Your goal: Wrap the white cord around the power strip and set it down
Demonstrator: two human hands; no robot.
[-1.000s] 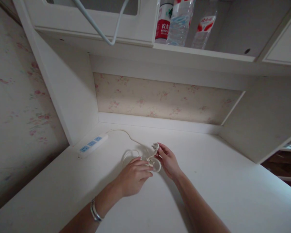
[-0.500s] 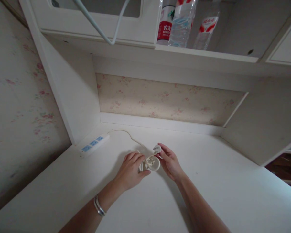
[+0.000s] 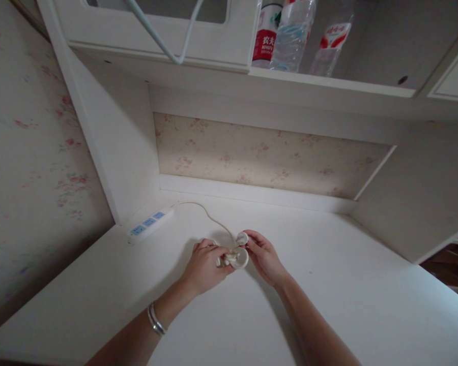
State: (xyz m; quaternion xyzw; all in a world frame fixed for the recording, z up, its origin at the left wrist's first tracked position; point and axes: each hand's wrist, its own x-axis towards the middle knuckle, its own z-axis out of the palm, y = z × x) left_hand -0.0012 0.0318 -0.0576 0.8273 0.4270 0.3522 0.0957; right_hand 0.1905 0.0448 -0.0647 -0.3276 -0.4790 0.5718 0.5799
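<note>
A: Your left grip (image 3: 206, 267) is closed on the bundled cord (image 3: 229, 260), your fingers over it from the left and your thumb on its near side.

B: And your right grip (image 3: 265, 258)?

A: You have the plug (image 3: 241, 238) pinched in your fingertips, just beyond the bundle's right end. Which way its prongs face is too small to tell.

B: I see a round white rim (image 3: 245, 260) at that right end of your bundle. Is it a loop of cord or a separate piece?

A: I cannot tell you that. Both your hands are over the middle of the white desk (image 3: 328, 305).

B: Far left on your desk lies the power strip (image 3: 150, 225), blue-faced sockets upward. From its far end a thin lead (image 3: 209, 216) curves right and then nearer, towards your hands.

A: Bottles (image 3: 292, 38) stand on the shelf (image 3: 328, 83) above your desk's far side.
</note>
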